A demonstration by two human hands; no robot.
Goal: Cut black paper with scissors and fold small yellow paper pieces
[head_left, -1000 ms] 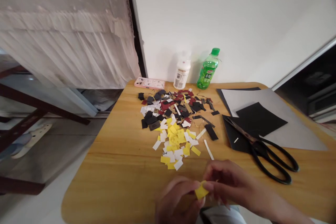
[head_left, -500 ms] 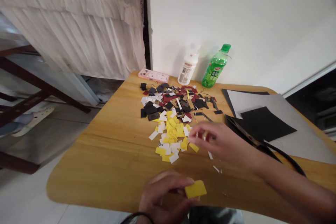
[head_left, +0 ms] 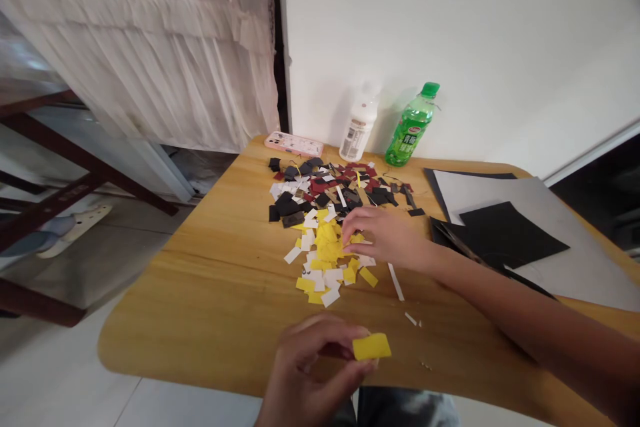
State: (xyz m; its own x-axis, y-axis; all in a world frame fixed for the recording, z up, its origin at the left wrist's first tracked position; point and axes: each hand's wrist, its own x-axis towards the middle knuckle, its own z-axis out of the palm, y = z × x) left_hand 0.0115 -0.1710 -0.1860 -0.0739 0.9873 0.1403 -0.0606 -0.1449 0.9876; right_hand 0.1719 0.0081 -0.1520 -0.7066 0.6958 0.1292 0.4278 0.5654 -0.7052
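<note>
My left hand [head_left: 320,367], low near the table's front edge, pinches a small yellow paper piece [head_left: 371,347] between thumb and fingertips. Farther forward, my right hand [head_left: 383,233] reaches over a heap of yellow paper pieces [head_left: 327,243] mixed with white paper pieces [head_left: 315,279]. Its fingertips are drawn together at the heap's right side, and what lies between them, if anything, is hidden. Behind this heap spreads a pile of black, dark red, tan and white scraps [head_left: 320,193].
Scissors [head_left: 463,243] lie right of my right hand, partly behind the forearm, by black paper [head_left: 515,233] on a grey sheet [head_left: 595,267]. A pink-cased phone [head_left: 294,144], a white bottle [head_left: 357,130] and a green bottle [head_left: 410,130] stand or lie along the back of the wooden table [head_left: 200,307].
My right hand has moved forward and left onto the yellow heap, uncovering a white strip. My left hand still holds the yellow piece, now slightly higher and tilted differently.
</note>
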